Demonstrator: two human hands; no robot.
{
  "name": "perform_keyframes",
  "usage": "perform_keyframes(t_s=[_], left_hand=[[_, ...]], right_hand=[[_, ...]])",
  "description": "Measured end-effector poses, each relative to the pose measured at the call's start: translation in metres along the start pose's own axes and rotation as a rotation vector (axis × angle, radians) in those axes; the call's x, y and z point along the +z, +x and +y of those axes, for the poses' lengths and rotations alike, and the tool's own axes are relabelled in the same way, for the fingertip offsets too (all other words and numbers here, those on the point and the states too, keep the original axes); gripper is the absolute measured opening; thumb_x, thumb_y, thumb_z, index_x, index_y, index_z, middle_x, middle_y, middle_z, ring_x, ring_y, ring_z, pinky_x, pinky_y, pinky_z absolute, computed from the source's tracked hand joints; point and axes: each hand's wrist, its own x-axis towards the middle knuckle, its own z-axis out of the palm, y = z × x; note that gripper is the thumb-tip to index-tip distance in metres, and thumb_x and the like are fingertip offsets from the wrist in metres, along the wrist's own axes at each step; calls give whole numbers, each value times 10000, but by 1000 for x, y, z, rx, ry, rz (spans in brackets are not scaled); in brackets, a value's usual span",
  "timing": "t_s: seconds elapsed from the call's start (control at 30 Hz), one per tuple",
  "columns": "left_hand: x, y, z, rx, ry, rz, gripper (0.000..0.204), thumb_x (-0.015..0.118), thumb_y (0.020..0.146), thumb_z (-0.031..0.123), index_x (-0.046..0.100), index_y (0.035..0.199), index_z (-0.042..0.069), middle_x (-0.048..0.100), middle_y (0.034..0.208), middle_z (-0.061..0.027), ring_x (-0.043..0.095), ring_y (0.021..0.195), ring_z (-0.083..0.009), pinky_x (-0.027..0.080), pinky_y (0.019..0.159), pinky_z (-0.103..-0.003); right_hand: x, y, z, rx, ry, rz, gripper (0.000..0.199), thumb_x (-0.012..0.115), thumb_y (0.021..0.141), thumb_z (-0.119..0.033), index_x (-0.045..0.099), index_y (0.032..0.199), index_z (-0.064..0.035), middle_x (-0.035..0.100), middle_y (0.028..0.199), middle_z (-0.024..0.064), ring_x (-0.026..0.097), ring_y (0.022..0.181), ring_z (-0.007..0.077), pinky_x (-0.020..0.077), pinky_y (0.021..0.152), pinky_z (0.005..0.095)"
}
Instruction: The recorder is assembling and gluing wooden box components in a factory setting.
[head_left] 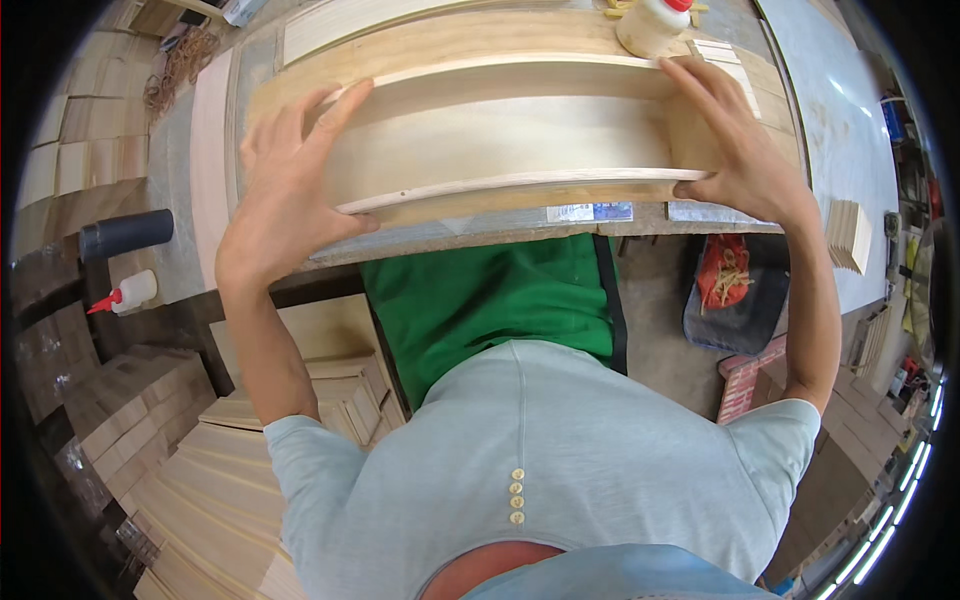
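Note:
A long, shallow box of pale wood [500, 140] lies crosswise in front of me on the workbench, its open side up. My left hand [285, 185] spans its left end, with the thumb at the near wall and the fingers by the far wall. At the opposite end my right hand [735, 150] grips in the same way, fingertips on the far corner and thumb on the near corner. The box's left end wall is hidden behind my left hand. Under the box shows a light wooden board [275, 90].
Beyond the box stands a white glue bottle with a red cap [650, 27]. Left, a dark cylinder [127, 236] and a small red-tipped bottle [130, 291] lie near the bench edge. Stacked wood pieces [220, 480] fill the lower left. A black bin [735, 300] sits below the bench.

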Motion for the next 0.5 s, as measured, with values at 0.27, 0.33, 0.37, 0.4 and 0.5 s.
perform_keyframes(t_s=[0.27,0.33,0.37,0.4,0.5], left_hand=[[12,6,-10,59,-126,-6,1194,877,397,188,319,1452,201,392,1359,-131,357,1267,-332,268,1069,-445],[12,11,-15,107,-148,-23,1173,867,418,172,315,1453,194,398,1344,-130,360,1258,-336,269,1068,-443],[12,13,-16,152,-167,-38,1153,856,438,155,312,1454,188,405,1328,-130,363,1249,-340,271,1068,-442],[12,13,-14,154,-170,-42,1153,856,438,155,312,1454,188,405,1328,-130,363,1249,-340,271,1068,-442],[12,13,-11,140,-151,-40,1076,810,485,127,326,1445,173,426,1288,-128,383,1204,-343,278,1063,-430]], right_hand=[[11,1,1,-24,-168,42,1162,830,440,-158,271,1459,-162,317,1434,124,283,1341,339,310,1118,446],[16,8,-2,-45,-179,42,1149,829,451,-151,274,1456,-159,327,1423,122,298,1328,339,318,1114,443],[18,10,-2,-68,-190,43,1136,828,461,-145,277,1454,-155,337,1411,120,313,1315,338,327,1110,440],[18,10,-2,-64,-188,40,1136,828,461,-145,277,1454,-155,337,1411,120,313,1315,338,327,1110,440],[20,11,0,-39,-95,38,1082,818,497,-130,295,1445,-149,365,1372,119,348,1279,328,350,1095,428]])
